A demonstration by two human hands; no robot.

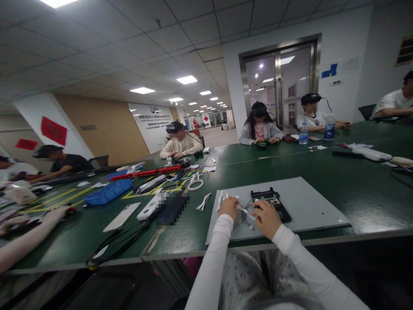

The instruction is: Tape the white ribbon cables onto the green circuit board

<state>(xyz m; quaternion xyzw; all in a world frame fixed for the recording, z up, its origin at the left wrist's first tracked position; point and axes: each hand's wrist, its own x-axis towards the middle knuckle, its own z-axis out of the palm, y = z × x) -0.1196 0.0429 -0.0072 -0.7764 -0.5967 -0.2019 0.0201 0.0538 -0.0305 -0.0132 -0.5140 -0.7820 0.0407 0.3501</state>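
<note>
A grey flat panel (309,202) lies on the green table in front of me. On it sits a black frame with a green circuit board (274,201), just beyond my right hand. My left hand (229,207) is closed at the panel's left side, its fingers bent on a narrow white strip (245,211). The strip runs across to my right hand (267,219), whose fingertips pinch its other end. Thin grey cables (239,218) loop beneath the strip, between both hands. Smaller white pieces lie by my left fingertips. The fingertips are partly hidden and small.
A bundle of white strips (203,202) lies left of the panel. Further left are a white phone (121,217), a white power strip (150,206), black cables and a blue tray (109,192). A neighbour's arm (41,234) reaches in at left. Several people sit around the table.
</note>
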